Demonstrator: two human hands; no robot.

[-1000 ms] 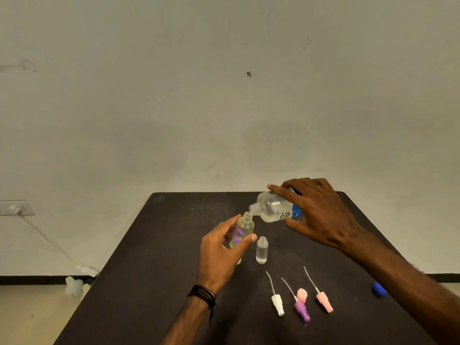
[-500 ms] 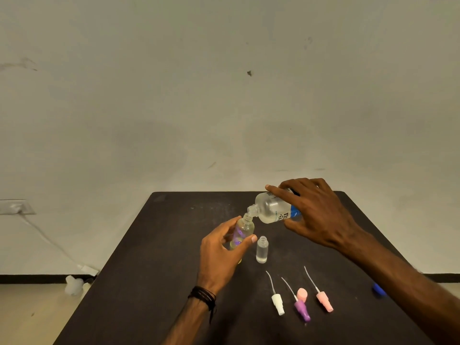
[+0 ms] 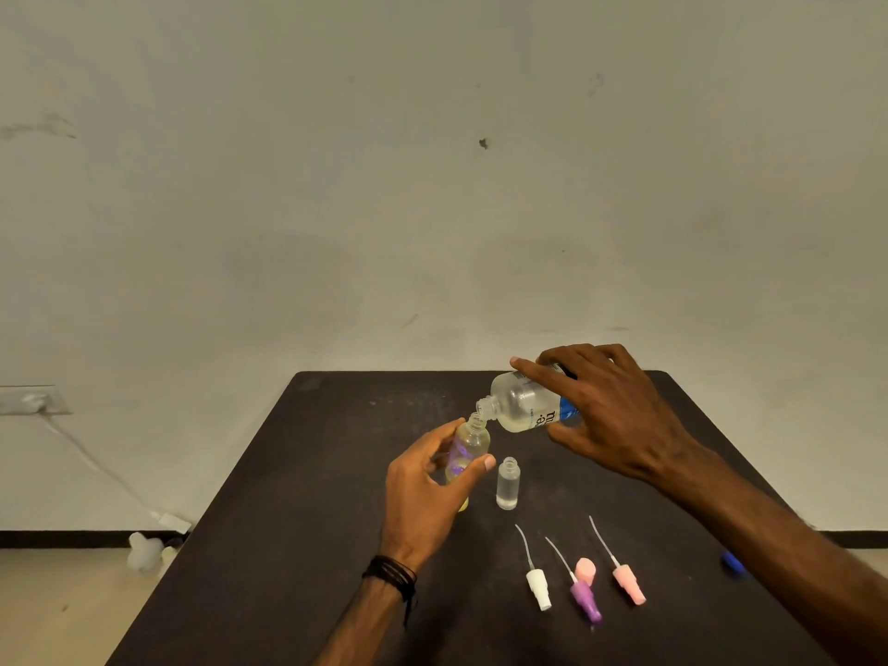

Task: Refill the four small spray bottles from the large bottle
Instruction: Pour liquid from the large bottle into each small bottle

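Observation:
My left hand [image 3: 423, 492] grips a small clear spray bottle [image 3: 468, 447] with a purple mark, uncapped and held upright above the dark table [image 3: 298, 473]. My right hand [image 3: 610, 415] holds the large clear bottle [image 3: 524, 406] with a blue label, tipped on its side, its open mouth touching the small bottle's neck. A second small clear bottle [image 3: 508, 483] stands uncapped just right of my left hand. Three spray heads with dip tubes lie near the front: white [image 3: 538, 586], purple [image 3: 584, 598] and pink [image 3: 627, 584]. A pink cap [image 3: 585, 569] sits between them.
A blue cap [image 3: 733, 562] lies at the table's right side, beside my right forearm. On the floor at the left, a white object [image 3: 144, 550] sits beside a cable running to a wall socket [image 3: 29, 401]. A pale wall stands behind the table.
The large bottle has tipped a little lower and its mouth has closed onto the small bottle's neck. My left hand keeps the small bottle in the same place.

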